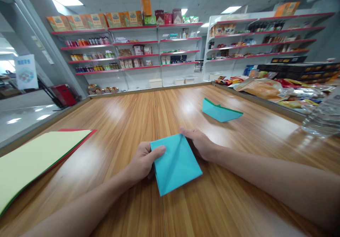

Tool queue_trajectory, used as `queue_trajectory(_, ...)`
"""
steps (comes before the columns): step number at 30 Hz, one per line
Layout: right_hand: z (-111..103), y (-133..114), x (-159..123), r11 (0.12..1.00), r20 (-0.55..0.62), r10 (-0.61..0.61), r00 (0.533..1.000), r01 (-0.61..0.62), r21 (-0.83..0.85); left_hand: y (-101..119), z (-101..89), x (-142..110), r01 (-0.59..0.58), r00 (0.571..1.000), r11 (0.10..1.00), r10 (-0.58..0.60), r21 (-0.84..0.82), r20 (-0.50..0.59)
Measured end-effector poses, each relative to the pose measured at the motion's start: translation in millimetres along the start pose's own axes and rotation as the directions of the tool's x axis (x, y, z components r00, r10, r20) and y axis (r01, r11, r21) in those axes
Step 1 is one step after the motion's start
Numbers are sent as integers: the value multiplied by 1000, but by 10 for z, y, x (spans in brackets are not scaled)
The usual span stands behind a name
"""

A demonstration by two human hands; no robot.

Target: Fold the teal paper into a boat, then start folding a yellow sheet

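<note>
Tabletop (127,116) | left hand (142,161): thumb atop blue paper (177,165) | right hand (202,144) at corner

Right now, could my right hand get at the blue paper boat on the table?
Probably yes: nothing visible stands between the right hand and the boat, and the left hand has hold of the folded blue paper.

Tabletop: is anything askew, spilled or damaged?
One thing: the paper stack at left isn't squared, with red paper jutting past the pale yellow sheet at its far end. No spill or tear shows; the held blue paper is only creased.
</note>
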State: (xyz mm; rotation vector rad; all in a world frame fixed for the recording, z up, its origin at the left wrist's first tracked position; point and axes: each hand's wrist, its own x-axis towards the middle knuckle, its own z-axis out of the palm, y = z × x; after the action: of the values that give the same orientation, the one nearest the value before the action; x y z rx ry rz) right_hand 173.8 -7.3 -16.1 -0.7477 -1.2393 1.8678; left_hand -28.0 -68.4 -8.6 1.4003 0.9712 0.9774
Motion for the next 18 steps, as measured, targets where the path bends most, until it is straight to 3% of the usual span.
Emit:
queue_trajectory(1,-3,-16,9,998,-34,-2,999,4,69,-5,14,9,-56,992,998,54,-16,-112)
queue_trajectory(3,-8,-44,16,991,-62,-11,998,20,135,-8,35,38,-164,938,986,148,-26,-315)
queue_trajectory(6,9,-47,-9,999,71,-22,997,20,37,5,49,84,-243,861,970,216,-1,-460)
queue_trajectory(9,70,-4,-68,977,248,-15,969,68,-203,21,76,94,-242,869,970,229,27,-440)
queue_trajectory(12,139,37,-116,896,279,-10,960,133,-425,29,131,71,-243,902,969,241,42,-359)
queue_trajectory(18,209,4,-155,878,330,24,944,138,-458,47,204,31,-258,907,966,254,33,-335)
